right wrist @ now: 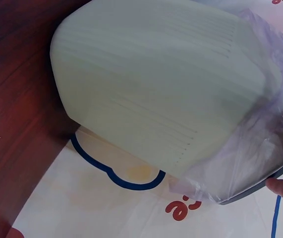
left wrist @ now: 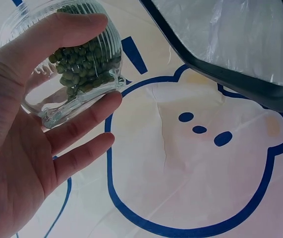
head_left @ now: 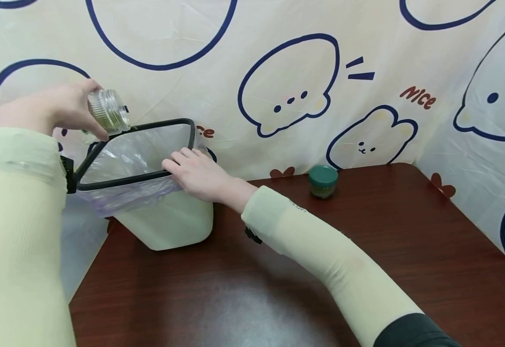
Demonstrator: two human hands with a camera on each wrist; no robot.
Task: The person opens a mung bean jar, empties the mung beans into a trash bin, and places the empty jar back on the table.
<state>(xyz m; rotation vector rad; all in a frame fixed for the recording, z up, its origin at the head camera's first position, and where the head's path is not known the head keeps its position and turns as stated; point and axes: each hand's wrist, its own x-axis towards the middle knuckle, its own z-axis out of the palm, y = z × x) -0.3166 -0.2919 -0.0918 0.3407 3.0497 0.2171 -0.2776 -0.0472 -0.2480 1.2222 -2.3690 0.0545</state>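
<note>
My left hand (head_left: 72,107) holds a clear ribbed glass jar (head_left: 110,112) on its side above the far left rim of a bin. Small green beans (left wrist: 84,67) lie inside the jar, and no lid shows on it. The pale green trash can (head_left: 174,221) has a black rim and a translucent purplish bag (head_left: 122,156) folded over its edge. With fingers over the near right rim, my right hand (head_left: 200,176) grips the trash can. Only its fingertips enter the right wrist view, at the rim (right wrist: 253,191). The bottom inside the bag is hidden.
A small jar with a green lid (head_left: 323,180) stands toward the back of the dark brown table (head_left: 287,289). A cream sheet (head_left: 170,91) with blue cartoon outlines hangs behind and at the right side.
</note>
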